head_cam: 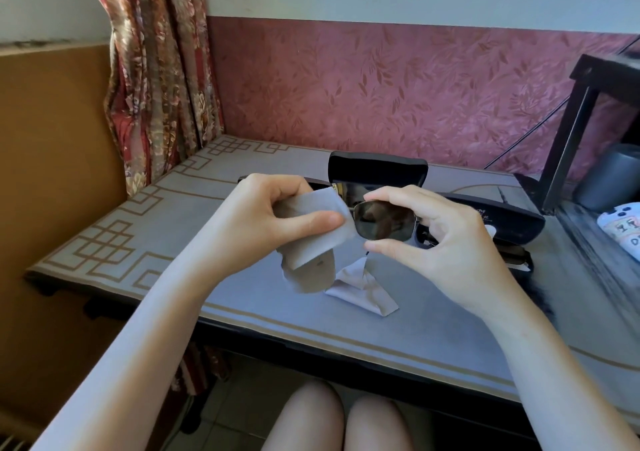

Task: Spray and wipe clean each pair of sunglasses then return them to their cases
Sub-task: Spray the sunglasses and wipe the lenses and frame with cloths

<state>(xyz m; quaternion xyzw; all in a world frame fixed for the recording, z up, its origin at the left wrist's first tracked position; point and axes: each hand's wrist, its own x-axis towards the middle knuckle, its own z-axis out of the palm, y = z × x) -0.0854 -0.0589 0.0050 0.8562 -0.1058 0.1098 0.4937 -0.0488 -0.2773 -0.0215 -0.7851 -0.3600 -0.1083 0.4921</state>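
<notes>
Tabletop [277,315]: left hand [273,215] grips cloth [323,246], right hand [460,239] sunglasses [384,222].

A patterned pink wall [398,83] backs the grey-topped table [277,312], floral curtain [159,70] at left.

Table [138,229]: grey cover, tan fret border, dark frame. Open case [377,170], black, at the back, lid upright. Second case [512,218] to its right; glasses [516,260] just in front. Crumpled white cloth [363,288] near front centre.

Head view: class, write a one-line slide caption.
Left hand pinches grey cloth on sunglasses held by right hand, open case behind.
</notes>
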